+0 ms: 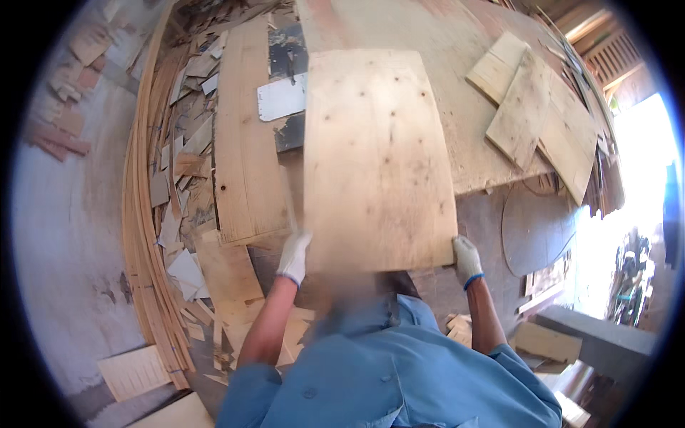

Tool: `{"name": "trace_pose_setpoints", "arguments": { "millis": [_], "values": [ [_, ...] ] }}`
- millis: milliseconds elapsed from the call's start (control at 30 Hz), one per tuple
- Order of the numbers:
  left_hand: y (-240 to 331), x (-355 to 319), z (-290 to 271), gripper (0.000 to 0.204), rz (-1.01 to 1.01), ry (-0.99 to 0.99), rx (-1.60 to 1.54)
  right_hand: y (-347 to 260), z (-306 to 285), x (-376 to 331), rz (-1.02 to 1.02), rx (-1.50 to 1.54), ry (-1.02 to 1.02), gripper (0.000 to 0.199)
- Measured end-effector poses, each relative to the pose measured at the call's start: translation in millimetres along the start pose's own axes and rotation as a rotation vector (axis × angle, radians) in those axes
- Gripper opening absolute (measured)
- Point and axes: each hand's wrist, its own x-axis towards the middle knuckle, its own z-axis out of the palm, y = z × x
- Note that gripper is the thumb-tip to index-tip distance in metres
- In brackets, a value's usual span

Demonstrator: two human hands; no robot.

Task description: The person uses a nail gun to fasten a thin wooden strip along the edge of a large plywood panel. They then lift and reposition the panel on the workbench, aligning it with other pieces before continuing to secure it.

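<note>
A large pale wooden panel point(378, 157) with dark knots stretches out in front of me, its far end over the worktable. My left hand point(294, 257), in a white knitted glove, is closed on the panel's left edge near the close corner. At the right close corner my right hand point(467, 261), gloved alike with a blue cuff, grips the other edge. The fingers of both hands are partly hidden by the board. Part of the panel's near edge is blurred.
Left of the panel lies a long plank point(246, 135) beside a white plate point(282, 98). Long thin strips point(139, 185) and scattered offcuts point(187, 164) line the left. Several loose boards point(528, 107) rest on the large wooden tabletop point(457, 143). A grey beam point(599, 332) stands lower right.
</note>
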Motion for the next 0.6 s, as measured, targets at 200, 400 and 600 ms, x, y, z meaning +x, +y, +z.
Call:
{"name": "trace_pose_setpoints", "arguments": {
  "millis": [200, 400, 600],
  "values": [
    [-73.7, -59.4, -36.4, 0.039, -0.213, 0.064, -0.343, 90.6, 25.3, -51.7, 0.193, -0.021, 0.200, 0.049],
    [-85.3, -57.1, -22.0, 0.038, -0.014, 0.258, 0.057, 130.0, 35.6, -36.6, -0.101, -0.183, 0.449, 0.054],
    [-79.5, -112.2, 4.9, 0.039, 0.245, 0.452, 0.195, 116.3, 38.9, -35.7, -0.132, -0.283, 0.417, 0.060]
  ]
}}
